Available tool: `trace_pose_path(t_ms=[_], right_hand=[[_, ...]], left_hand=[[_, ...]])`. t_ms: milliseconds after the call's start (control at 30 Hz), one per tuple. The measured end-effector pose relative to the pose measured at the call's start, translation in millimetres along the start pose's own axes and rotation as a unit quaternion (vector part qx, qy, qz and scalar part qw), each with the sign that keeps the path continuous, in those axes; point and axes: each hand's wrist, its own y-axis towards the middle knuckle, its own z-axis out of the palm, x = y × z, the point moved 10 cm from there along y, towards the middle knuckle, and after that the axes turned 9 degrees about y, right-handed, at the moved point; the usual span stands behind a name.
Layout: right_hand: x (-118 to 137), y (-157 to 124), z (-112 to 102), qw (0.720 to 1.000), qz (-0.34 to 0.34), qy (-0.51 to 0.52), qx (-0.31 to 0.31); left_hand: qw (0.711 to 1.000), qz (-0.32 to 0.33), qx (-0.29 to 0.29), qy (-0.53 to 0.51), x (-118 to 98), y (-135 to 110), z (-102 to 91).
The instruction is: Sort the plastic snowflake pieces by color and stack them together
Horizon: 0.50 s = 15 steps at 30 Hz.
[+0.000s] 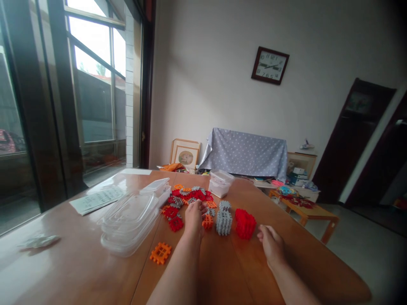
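Observation:
My left hand [194,214] reaches over the near side of a loose pile of red, grey and orange plastic lattice blocks [196,195]. Its fingers are curled, and I cannot make out what they hold, if anything. An orange stack [207,222] of such blocks stands just right of that hand, with a grey stack [224,223] and a red stack [245,223] beyond it. My right hand [271,243] is just right of the red stack, apart from it, with fingers curled together and nothing visible in them. One orange square block [160,253] lies alone at the near left.
Clear plastic containers and lids [129,220] lie left of the pile; a small clear box [220,183] stands behind it. Printed sheets [97,199] and a crumpled plastic bag [40,240] are on the wooden table's [235,271] left side. A low bench [305,207] stands beyond the right edge.

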Motion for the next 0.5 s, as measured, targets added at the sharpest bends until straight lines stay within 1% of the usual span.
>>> trace_pose_path(t_ms=[133, 267, 400, 500], right_hand=[[1, 0, 0, 1.000, -0.001, -0.002, 0.004], [4, 0, 2, 1.000, -0.002, -0.014, 0.014], [3, 1, 2, 0.999, -0.001, -0.034, 0.022], [-1, 3, 2, 0.998, 0.001, -0.051, 0.027]], left_hand=[[0.998, 0.044, -0.033, 0.033, -6, 2, -8.6], [0.993, 0.086, -0.062, 0.052, -18, 3, -17.4], [0.987, 0.121, -0.084, 0.059, -37, 0, -19.3], [0.984, 0.143, -0.076, 0.076, -58, -6, -17.6]])
